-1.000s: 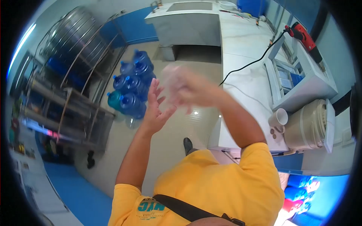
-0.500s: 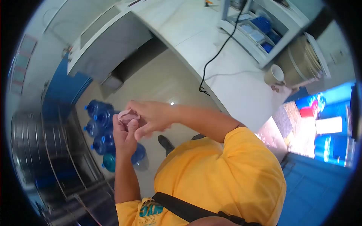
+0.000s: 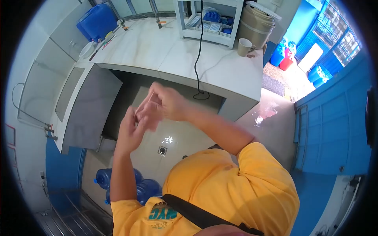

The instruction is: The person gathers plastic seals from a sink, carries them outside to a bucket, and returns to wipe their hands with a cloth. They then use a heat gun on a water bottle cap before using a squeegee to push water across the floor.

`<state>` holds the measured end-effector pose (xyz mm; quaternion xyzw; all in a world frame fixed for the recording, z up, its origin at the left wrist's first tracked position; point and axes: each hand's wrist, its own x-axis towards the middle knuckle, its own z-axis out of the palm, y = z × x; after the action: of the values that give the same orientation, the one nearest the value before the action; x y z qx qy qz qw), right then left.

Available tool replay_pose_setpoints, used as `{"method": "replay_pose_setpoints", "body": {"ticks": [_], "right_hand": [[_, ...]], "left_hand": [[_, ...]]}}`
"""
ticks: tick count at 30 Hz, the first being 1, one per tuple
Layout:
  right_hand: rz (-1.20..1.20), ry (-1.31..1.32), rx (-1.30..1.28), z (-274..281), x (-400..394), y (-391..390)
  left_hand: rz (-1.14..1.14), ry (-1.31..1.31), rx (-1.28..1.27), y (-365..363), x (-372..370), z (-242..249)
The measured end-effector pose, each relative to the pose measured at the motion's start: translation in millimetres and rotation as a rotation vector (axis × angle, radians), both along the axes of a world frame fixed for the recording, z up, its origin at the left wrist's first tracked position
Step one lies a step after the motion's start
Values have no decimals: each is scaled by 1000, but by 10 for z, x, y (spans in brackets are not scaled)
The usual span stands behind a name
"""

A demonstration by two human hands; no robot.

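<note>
My left hand (image 3: 130, 133) is raised in front of me over the floor, its fingers closed around something mostly hidden. Against it works my right hand (image 3: 167, 103), fingers bent and smeared by motion. A thin, pale pinkish edge shows between the two hands, but blur and the fingers keep me from telling what it is. The nearest surface beyond them is the white marble-look counter (image 3: 157, 51).
Large blue water bottles (image 3: 147, 190) lie on the floor at lower left, near a metal rack (image 3: 71, 214). A black cable (image 3: 199, 51) hangs over the counter edge. A mug (image 3: 245, 47), a tan bucket (image 3: 256, 27) and a shelf unit (image 3: 232, 35) stand on the counter. A floor drain (image 3: 162, 150) lies below.
My view has tilted up, so the counter and doorway show more fully. My hands have risen and stay together; the crumpled pale pinkish thing seen between them is now mostly hidden.
</note>
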<state>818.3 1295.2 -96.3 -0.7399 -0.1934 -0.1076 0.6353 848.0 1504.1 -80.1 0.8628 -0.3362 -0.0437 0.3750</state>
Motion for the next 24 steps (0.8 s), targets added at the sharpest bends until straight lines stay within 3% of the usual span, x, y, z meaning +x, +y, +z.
{"method": "replay_pose_setpoints", "body": {"ticks": [2,3,5,7,9,11,13,15,19,24], "right_hand": [[-88,11,-56,123,-87,-8],[-162,21,-117,150,-128,-49],[-108,66,32,130,-153,-223],[-245,142,-136,23,-228,-436],[-414,18,36,-6,-388,-442],[-896,-262,279,-244,-371,-283],[-875,-22,254,-421,-672,-151],[-456,70,355,-634,-800,-28],[-306,216,396,-597,-820,-101],[-386,-57,558,-415,-717,-38]], "left_hand": [[-73,508,-496,-166,42,-6],[-78,512,-491,-200,70,25],[-228,860,-472,-215,129,132],[-324,927,-379,-267,99,216],[-434,621,-373,-448,159,-49],[-391,541,-352,-552,42,29],[-353,738,-442,-663,-91,-2],[-364,729,-521,-807,-165,-206],[-370,784,-561,-752,-250,-193],[-328,892,-367,-480,-335,340]]}}
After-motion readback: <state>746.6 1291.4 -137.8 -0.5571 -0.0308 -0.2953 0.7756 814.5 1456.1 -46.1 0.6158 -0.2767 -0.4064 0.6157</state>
